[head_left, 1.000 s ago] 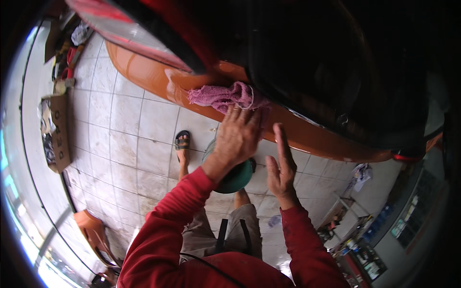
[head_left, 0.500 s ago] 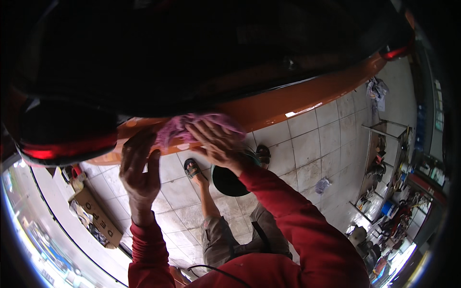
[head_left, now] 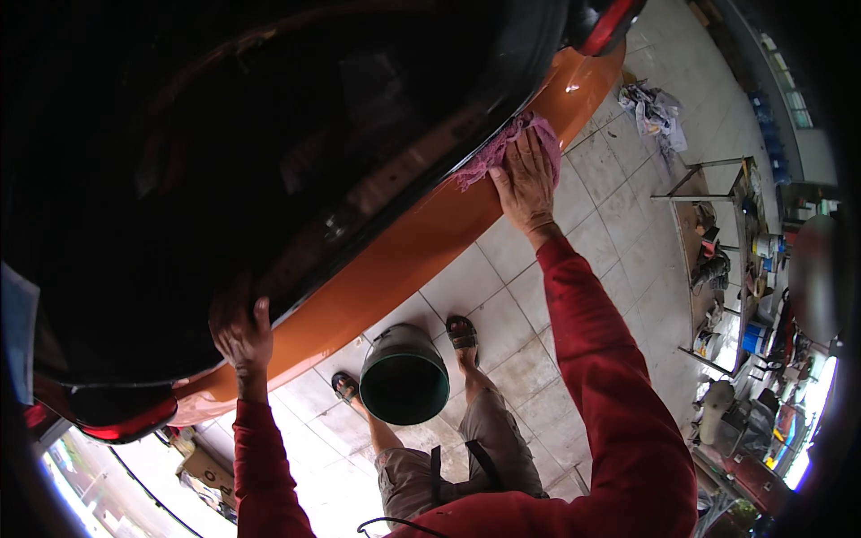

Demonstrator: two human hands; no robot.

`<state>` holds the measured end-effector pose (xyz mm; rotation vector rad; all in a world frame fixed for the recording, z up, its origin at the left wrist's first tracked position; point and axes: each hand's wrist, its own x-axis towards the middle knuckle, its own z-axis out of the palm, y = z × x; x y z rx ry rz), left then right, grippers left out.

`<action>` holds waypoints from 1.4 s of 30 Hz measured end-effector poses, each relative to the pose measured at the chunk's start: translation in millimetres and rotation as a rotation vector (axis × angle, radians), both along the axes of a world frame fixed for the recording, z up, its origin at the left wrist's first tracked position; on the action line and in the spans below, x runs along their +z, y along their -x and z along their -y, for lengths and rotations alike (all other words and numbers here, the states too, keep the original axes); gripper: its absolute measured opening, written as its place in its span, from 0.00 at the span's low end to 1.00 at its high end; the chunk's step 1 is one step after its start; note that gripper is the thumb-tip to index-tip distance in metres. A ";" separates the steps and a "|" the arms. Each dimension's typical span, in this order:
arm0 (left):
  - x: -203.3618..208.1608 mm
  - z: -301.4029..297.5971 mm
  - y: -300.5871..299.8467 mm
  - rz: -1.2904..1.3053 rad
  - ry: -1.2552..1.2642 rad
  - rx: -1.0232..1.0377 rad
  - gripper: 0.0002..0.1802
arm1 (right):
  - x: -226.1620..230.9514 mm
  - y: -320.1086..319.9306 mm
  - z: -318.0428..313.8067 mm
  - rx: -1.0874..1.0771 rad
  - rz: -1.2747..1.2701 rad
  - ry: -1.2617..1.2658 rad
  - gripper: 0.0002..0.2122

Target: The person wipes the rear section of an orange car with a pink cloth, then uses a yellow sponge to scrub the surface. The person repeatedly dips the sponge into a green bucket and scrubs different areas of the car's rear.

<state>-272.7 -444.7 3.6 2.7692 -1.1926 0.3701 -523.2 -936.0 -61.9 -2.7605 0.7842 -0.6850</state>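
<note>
A: Right hand (head_left: 527, 179), state?
B: Flat and spread, palm pressing a pink cloth (head_left: 500, 151) against the car body (head_left: 421, 247). Not clenched; fingers lie fanned over the fabric. Cloth is soft, rumpled, loosely woven at its edge; it bunches out to the left of the fingers, along the seam where glossy orange panel meets the dark glass (head_left: 269, 152).

A: Left hand (head_left: 240, 334)?
B: Open, fingers curled lightly over the rim of that same seam, touching smooth painted metal. It holds nothing loose.

A: Surfaces?
B: Panel is curved, hard, shiny, with a small highlight above the right hand. Glass is black and reflective.

A: Below the hands?
B: A round bucket (head_left: 404, 377), grey outside and dark green inside, stands on the pale square-tiled floor (head_left: 619, 224) between the person's sandalled feet, well below both hands. Sleeves are red, matte fabric.
</note>
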 end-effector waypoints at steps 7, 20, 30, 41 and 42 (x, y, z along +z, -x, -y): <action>11.6 -10.0 -8.7 -0.080 -0.063 0.036 0.30 | 6.2 -14.9 101.4 -0.112 0.098 0.066 0.36; 12.7 -5.4 -20.7 -0.141 -0.040 -0.038 0.25 | -61.6 -18.3 3.7 -0.452 0.817 -0.468 0.31; 12.6 17.4 -11.5 -0.219 -0.099 0.075 0.40 | -26.3 -103.6 -524.4 -0.444 0.610 -1.034 0.41; 48.2 27.6 -33.9 -0.525 -0.409 -0.003 0.48 | -48.5 -48.2 -600.0 0.065 0.402 -0.675 0.33; 53.0 32.7 -25.0 -0.541 -0.425 0.017 0.48 | -65.0 -39.1 -576.7 0.035 0.411 -0.620 0.34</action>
